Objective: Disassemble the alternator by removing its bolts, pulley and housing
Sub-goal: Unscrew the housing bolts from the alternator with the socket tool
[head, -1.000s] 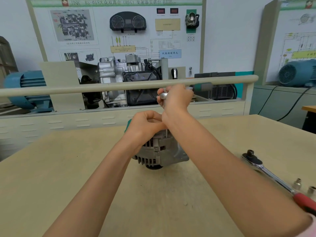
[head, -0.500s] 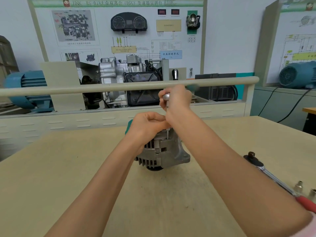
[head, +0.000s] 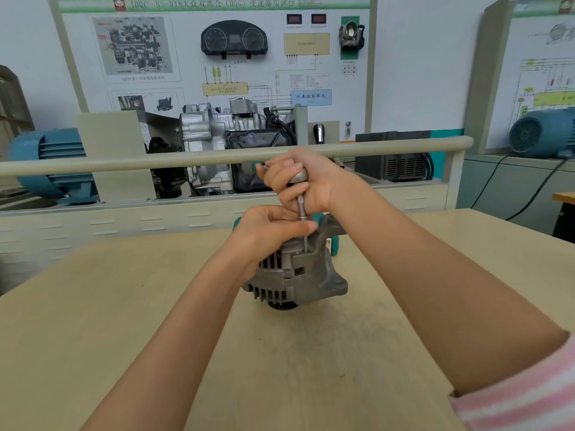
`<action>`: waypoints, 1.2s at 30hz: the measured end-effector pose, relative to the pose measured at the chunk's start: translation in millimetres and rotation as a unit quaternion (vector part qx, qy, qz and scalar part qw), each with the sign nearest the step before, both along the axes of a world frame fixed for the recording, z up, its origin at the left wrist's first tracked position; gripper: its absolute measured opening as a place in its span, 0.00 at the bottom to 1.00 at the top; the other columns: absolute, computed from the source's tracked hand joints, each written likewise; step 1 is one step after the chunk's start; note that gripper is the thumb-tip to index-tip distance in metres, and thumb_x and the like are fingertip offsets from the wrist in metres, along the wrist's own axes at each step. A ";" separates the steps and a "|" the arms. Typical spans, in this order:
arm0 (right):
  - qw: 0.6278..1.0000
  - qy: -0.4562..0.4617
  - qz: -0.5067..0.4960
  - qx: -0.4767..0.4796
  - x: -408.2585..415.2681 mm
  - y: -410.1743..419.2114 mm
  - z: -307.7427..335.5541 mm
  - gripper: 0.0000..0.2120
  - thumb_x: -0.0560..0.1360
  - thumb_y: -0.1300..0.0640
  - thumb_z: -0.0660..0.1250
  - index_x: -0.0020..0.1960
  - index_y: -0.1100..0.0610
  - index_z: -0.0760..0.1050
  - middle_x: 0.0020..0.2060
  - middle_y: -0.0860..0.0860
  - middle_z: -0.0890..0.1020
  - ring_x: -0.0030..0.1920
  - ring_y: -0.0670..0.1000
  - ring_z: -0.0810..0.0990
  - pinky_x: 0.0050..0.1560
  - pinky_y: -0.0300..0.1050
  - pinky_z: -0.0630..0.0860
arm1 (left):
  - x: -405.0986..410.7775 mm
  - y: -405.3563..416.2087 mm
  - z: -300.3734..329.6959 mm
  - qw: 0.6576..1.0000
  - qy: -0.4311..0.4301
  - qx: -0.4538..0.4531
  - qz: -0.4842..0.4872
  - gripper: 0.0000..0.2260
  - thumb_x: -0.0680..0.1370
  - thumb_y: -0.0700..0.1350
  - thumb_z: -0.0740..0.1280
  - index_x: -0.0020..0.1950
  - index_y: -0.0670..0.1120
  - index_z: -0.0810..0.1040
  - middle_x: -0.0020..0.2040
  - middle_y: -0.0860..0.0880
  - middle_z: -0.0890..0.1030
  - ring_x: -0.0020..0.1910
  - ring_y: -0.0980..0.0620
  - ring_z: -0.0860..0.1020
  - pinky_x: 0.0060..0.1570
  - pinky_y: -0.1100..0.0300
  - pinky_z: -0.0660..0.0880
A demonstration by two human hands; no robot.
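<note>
Both my forearms are bare from wrist to elbow. My left hand (head: 270,228) and right hand (head: 306,181) wear no gloves or rings. At five o'clock, my right sleeve (head: 522,396) shows pink-and-white stripes.

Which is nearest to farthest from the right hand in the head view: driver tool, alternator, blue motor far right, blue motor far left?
From the right hand:
1. Driver tool, gripped in that hand.
2. Alternator, just below on the table.
3. Blue motor, far right, behind the rail.
4. Blue motor, far left, clearly farther across the frame.
</note>
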State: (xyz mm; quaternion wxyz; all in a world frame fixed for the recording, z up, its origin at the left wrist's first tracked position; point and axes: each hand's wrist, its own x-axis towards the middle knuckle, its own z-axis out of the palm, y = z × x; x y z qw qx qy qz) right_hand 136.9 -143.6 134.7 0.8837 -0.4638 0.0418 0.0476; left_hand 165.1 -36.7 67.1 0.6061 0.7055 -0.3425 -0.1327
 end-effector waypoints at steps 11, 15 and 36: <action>0.958 -0.049 -0.277 0.055 -7.0 7.9 -6.6 0.11 0.76 0.63 0.47 0.39 0.57 0.65 0.21 0.48 0.68 0.15 0.43 0.65 0.15 0.32 0.50 | -4.1 -6.7 -4.0 1.000 -0.020 0.005 0.015 0.03 0.71 0.43 0.75 0.42 0.47 0.82 0.39 0.50 0.85 0.40 0.54 0.82 0.47 0.59 0.79; 0.999 -0.019 -0.007 0.025 -5.4 -12.3 -4.2 0.13 0.78 0.60 0.52 0.38 0.60 0.69 0.18 0.44 0.66 0.14 0.41 0.65 0.16 0.30 0.49 | -1.1 -1.5 -1.8 0.999 -0.016 0.013 -0.026 0.05 0.73 0.44 0.73 0.47 0.45 0.85 0.45 0.47 0.86 0.47 0.51 0.83 0.54 0.58 0.78; 0.872 -0.198 -0.447 0.033 -16.1 23.2 -16.6 0.06 0.83 0.60 0.46 0.53 0.53 0.61 0.29 0.50 0.71 0.24 0.45 0.75 0.21 0.36 0.67 | 7.5 3.3 -3.8 0.978 -0.184 0.094 -0.021 0.11 0.73 0.39 0.73 0.55 0.45 0.81 0.39 0.53 0.83 0.42 0.59 0.80 0.47 0.68 0.74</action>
